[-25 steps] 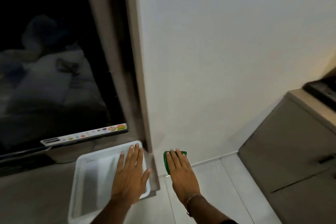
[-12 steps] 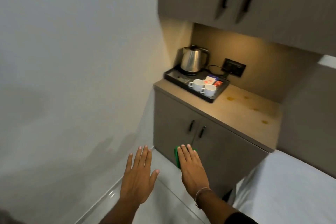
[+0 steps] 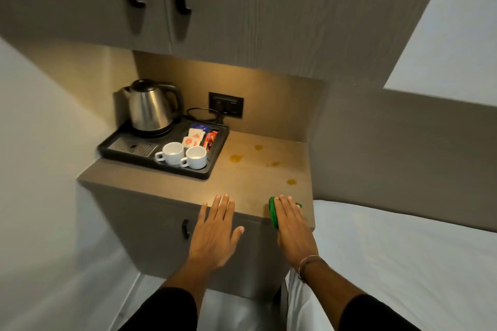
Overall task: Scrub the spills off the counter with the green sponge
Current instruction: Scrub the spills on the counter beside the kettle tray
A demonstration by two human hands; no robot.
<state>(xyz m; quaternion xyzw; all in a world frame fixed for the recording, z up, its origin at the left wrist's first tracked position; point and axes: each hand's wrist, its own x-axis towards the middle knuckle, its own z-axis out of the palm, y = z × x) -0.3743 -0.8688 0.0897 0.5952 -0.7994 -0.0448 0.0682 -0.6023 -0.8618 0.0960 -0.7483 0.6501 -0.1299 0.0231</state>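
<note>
The tan counter (image 3: pixel 242 185) carries several small orange-yellow spills: one (image 3: pixel 236 158) near the tray, one (image 3: pixel 258 147) further back, one (image 3: pixel 273 164) to the right and one (image 3: pixel 291 182) nearest the front. My right hand (image 3: pixel 291 226) is stretched out flat over the counter's front right corner, with the green sponge (image 3: pixel 273 212) held under its palm; only the sponge's left edge and a far corner show. My left hand (image 3: pixel 216 231) hovers flat and spread at the counter's front edge, holding nothing.
A black tray (image 3: pixel 212 164) on the counter's left half holds a steel kettle (image 3: pixel 150 107), two white cups (image 3: pixel 172 152) and sachets (image 3: pixel 195 137). A wall socket (image 3: pixel 226 104) with a cord is behind. Cabinet doors hang above, a white bed (image 3: pixel 403 250) lies at right.
My view swung from the wall and floor to face the counter, which now lies straight ahead. Both hands, the right still over the sponge, have reached the counter's front edge.
</note>
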